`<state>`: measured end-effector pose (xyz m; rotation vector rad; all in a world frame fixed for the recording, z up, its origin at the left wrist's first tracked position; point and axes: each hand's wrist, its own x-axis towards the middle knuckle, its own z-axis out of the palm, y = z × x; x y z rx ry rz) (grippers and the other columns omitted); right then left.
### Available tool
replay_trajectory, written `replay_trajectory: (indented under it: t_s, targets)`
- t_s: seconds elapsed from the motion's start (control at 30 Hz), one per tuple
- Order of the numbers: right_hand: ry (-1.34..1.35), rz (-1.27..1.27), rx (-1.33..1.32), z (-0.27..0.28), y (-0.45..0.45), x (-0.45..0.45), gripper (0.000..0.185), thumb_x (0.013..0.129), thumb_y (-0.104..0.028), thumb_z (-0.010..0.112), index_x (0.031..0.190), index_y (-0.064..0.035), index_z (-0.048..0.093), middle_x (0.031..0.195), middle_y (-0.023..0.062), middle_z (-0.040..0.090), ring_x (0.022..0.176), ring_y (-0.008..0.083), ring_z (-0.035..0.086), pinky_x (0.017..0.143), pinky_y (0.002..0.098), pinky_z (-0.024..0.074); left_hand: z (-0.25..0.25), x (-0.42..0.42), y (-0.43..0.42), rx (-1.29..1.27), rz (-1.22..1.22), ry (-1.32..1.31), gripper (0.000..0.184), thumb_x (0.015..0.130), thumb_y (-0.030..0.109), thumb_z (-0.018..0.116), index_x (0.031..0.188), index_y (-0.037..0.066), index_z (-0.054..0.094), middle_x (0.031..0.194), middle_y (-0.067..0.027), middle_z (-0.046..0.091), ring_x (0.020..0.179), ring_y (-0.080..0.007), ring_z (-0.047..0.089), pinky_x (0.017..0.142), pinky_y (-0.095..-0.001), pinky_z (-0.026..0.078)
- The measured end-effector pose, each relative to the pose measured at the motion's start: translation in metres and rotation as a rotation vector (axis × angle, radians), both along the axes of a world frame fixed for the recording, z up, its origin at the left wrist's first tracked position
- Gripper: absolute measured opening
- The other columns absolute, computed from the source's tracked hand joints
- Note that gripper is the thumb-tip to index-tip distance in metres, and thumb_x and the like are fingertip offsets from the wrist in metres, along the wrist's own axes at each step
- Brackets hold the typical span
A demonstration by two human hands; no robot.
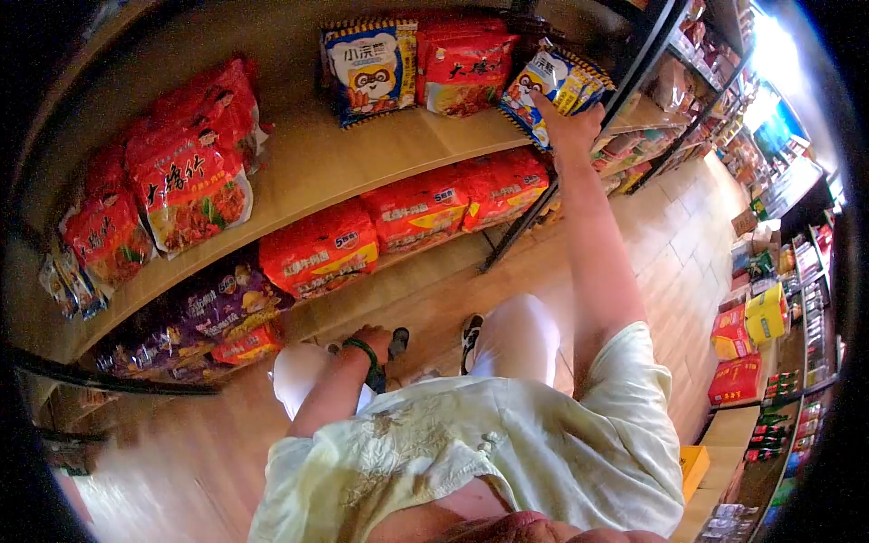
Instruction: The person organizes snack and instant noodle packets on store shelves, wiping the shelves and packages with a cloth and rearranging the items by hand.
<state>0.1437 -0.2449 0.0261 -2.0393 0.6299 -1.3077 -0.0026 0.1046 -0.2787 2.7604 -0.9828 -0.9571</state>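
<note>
Pale shirt (pixel 507 425) foremost; right hand (pixel 573 125) grips blue packets (pixel 528 88) on the shelf (pixel 308 172). Left hand (pixel 369 341) (its grip I can't tell) is near a knee (pixel 299 369).

Large red bags (pixel 195 185) stand at ten o'clock, smaller red bags (pixel 110 237) beside them at nine. On the lower shelf (pixel 385 276), purple packs (pixel 213 308) sit at nine, with red multipacks (pixel 421 214) lined up from ten to one. Wooden-looking floor (pixel 674 240) shows at three, where a yellow carton (pixel 767 314) stands; at four, a red box (pixel 735 378) and dark bottles (pixel 768 433).
</note>
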Motion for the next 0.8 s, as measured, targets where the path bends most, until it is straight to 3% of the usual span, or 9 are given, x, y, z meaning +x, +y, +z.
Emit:
replay_trajectory:
  t_s: [0.17,0.23,0.43,0.5,0.57,0.63,0.7,0.73,0.8]
  targets:
    - [-0.107,0.282,0.270,0.002,-0.001,0.008,0.112,0.051,-0.035,0.087,0.126,0.0102,0.018,0.122,0.0232,0.044,0.110,0.0288,0.048,0.097,0.0339,0.0373,0.006,0.002,0.000,-0.020,0.002,0.001,0.030,0.070,0.011,0.059,0.099,0.005,0.064,0.107,-0.0185,0.060,0.102,-0.0352,0.056,0.088,-0.0413,0.047]
    - [-0.197,0.344,0.256,0.006,0.000,0.008,0.078,0.062,-0.013,0.082,0.119,0.0066,0.033,0.110,0.0155,0.054,0.094,0.0206,0.057,0.083,0.0315,0.0458,0.018,0.000,0.000,0.003,-0.026,-0.012,0.032,0.070,0.010,0.060,0.102,0.005,0.062,0.108,-0.0182,0.058,0.102,-0.0359,0.055,0.087,-0.0426,0.047]
    - [-0.218,0.413,0.505,0.009,-0.004,-0.023,0.068,0.065,-0.011,0.079,0.120,0.0040,0.042,0.106,0.0131,0.058,0.091,0.0212,0.060,0.080,0.0317,0.0489,0.005,0.006,-0.001,-0.074,0.045,0.037,0.033,0.071,0.009,0.058,0.103,0.004,0.059,0.112,-0.0193,0.054,0.106,-0.0368,0.051,0.089,-0.0449,0.045]
    - [-0.221,0.625,0.863,0.012,-0.007,-0.045,0.058,0.071,-0.013,0.074,0.118,0.0042,0.045,0.109,0.0131,0.058,0.094,0.0226,0.061,0.079,0.0331,0.0511,0.004,0.007,-0.001,-0.097,0.074,0.040,0.032,0.070,0.009,0.058,0.102,0.004,0.059,0.112,-0.0196,0.054,0.107,-0.0375,0.051,0.090,-0.0448,0.044]
    - [-0.276,0.831,0.885,0.013,-0.004,-0.080,0.055,0.077,-0.016,0.066,0.123,-0.0002,0.041,0.118,0.0140,0.054,0.105,0.0284,0.056,0.088,0.0453,0.0481,0.007,0.006,-0.001,-0.121,0.098,0.046,0.032,0.070,0.008,0.058,0.101,0.004,0.059,0.111,-0.0200,0.055,0.107,-0.0382,0.050,0.091,-0.0447,0.043]
    - [-0.406,1.318,1.096,0.014,0.008,-0.121,0.059,0.081,-0.027,0.059,0.132,-0.0100,0.035,0.131,0.0121,0.045,0.118,0.0345,0.045,0.095,0.0620,0.0358,0.016,0.003,-0.001,-0.117,0.063,0.026,0.035,0.069,0.007,0.055,0.104,0.004,0.059,0.113,-0.0207,0.054,0.106,-0.0388,0.050,0.091,-0.0451,0.043]
    - [-0.495,1.492,1.204,-0.001,0.016,-0.148,0.066,0.082,-0.040,0.055,0.138,-0.0193,0.027,0.139,0.0095,0.036,0.126,0.0382,0.033,0.096,0.0719,0.0224,-0.001,0.005,0.000,-0.162,0.086,0.054,0.037,0.069,0.008,0.055,0.106,0.004,0.058,0.113,-0.0207,0.054,0.106,-0.0376,0.051,0.091,-0.0445,0.042]
    - [-0.532,1.529,1.367,-0.013,0.015,-0.157,0.069,0.076,-0.035,0.061,0.136,-0.0188,0.031,0.138,0.0070,0.037,0.128,0.0345,0.032,0.091,0.0777,0.0213,-0.004,0.005,0.002,-0.210,0.130,0.081,0.038,0.070,0.009,0.055,0.107,0.004,0.058,0.113,-0.0207,0.055,0.107,-0.0364,0.052,0.092,-0.0439,0.042]
    - [-0.539,1.658,1.491,-0.035,0.024,-0.177,0.080,0.067,-0.032,0.070,0.135,-0.0120,0.033,0.132,0.0087,0.044,0.122,0.0312,0.041,0.097,0.0638,0.0300,-0.007,0.001,0.006,-0.412,0.197,0.077,0.041,0.070,0.009,0.055,0.111,0.004,0.057,0.112,-0.0200,0.056,0.106,-0.0337,0.053,0.092,-0.0419,0.042]
